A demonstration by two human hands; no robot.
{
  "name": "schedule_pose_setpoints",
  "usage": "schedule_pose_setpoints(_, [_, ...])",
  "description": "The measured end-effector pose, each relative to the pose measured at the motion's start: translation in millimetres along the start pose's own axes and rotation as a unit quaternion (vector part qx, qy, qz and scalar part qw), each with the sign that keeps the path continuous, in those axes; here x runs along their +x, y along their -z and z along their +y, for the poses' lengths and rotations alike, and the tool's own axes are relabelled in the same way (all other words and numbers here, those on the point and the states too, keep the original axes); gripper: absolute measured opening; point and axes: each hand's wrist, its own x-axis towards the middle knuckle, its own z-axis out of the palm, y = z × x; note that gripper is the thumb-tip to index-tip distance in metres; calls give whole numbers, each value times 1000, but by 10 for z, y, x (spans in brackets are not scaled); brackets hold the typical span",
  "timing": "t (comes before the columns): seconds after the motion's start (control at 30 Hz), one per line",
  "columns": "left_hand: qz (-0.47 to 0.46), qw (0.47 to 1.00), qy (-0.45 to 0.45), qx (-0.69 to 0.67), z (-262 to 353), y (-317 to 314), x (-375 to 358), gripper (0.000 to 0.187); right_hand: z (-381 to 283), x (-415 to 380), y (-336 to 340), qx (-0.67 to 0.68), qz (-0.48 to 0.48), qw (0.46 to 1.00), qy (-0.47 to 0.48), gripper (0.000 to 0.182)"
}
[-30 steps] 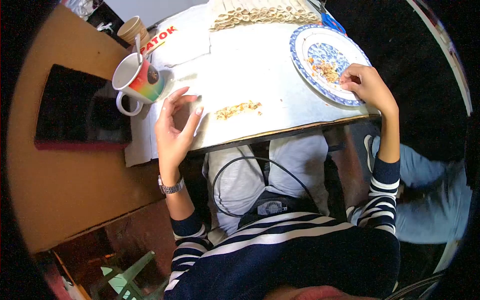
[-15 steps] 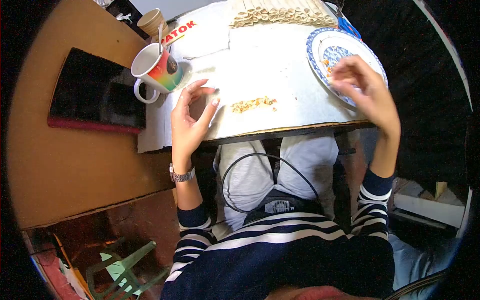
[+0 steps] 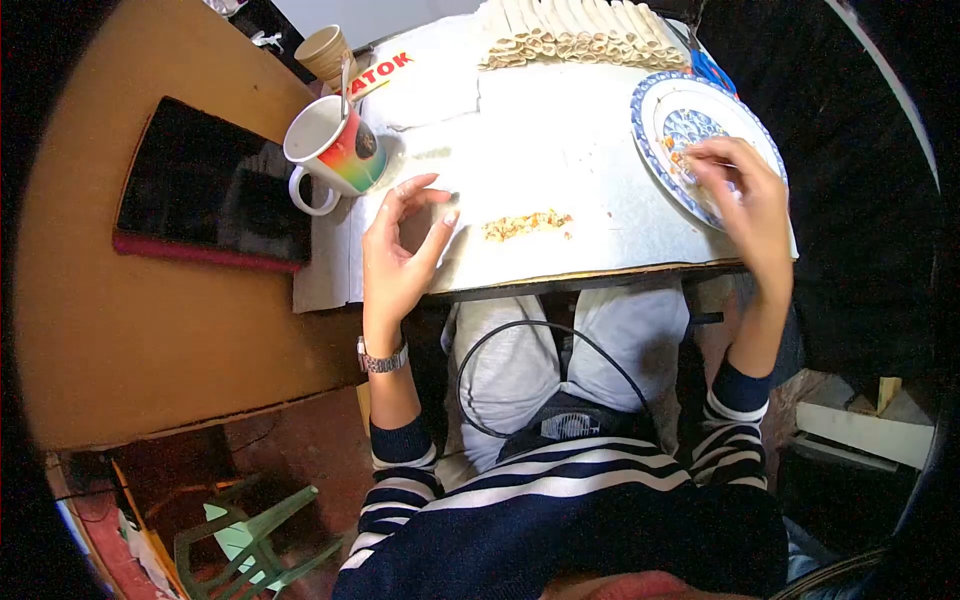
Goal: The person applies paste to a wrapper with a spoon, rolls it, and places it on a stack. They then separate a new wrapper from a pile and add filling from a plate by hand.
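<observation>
My left hand (image 3: 405, 250) is over the left part of the white-covered table, its thumb and fingers apart in a loose curve and nothing visible between them. Just right of it, a narrow strip of crumbly pale and orange bits (image 3: 527, 225) lies on the white surface (image 3: 545, 130). Over the blue-rimmed plate (image 3: 650, 88), my right hand (image 3: 745, 195) has its thumb and fingertips drawn together near orange food scraps (image 3: 677, 155). Whatever the fingertips may hold is too small to make out.
Many thin pale rolls (image 3: 580, 35) are stacked at the back. A colourful mug (image 3: 340, 150) with a spoon stands at left, before a tan cup (image 3: 322, 52). A dark tablet (image 3: 210, 190) lies further left. Blue-handled scissors (image 3: 712, 70) rest behind the plate.
The view has shifted slightly, so the table things appear lower and further right. My right hand has settled lower over the plate, with its fingertips at the scraps. The left hand keeps its pose.
</observation>
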Motion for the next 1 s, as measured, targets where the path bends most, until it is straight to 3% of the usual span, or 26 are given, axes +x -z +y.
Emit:
schedule_pose_setpoints(0.1, [1,1000,-2,-19,-18,-1,20,38,249,-129,227,-113,97,986,-72,15])
schedule_pose_setpoints(0.2, [5,999,2,-51,-41,1,20,32,549,-249,224,-141,96,980,-101,15])
schedule_pose_setpoints(0.33, [14,999,9,-44,-80,16,-7,22,634,-282,227,-205,96,972,-62,17])
schedule_pose_setpoints(0.37, [14,1000,-5,-24,-74,19,-3,21,640,-264,210,-148,102,978,-106,16])
schedule_pose_setpoints(0.47, [20,1000,-22,3,-69,22,-12,19,690,-258,250,-160,103,976,-106,17])
schedule_pose_setpoints(0.57, [72,997,-22,-30,-156,-46,5,19,872,-277,223,-126,101,986,-39,19])
schedule_pose_setpoints(0.7, [82,995,-49,11,-162,-24,21,18,902,-215,234,-53,116,988,-92,18])
schedule_pose_setpoints(0.73, [84,995,-57,15,-166,-34,23,17,857,-238,251,-76,89,989,-92,17])
schedule_pose_setpoints(0.8, [88,993,-73,26,-202,-39,37,17,889,-251,203,-156,96,983,11,19])
schedule_pose_setpoints(0.87, [95,993,-72,7,-273,-53,62,17,945,-266,110,-254,114,960,-2,25])
schedule_pose_setpoints(0.97, [107,991,-83,23,-293,-54,84,18,749,-294,10,-239,170,955,44,22])
schedule_pose_setpoints(1.0, [105,991,-84,25,-305,-54,109,18,632,-293,-46,-169,178,969,38,18])
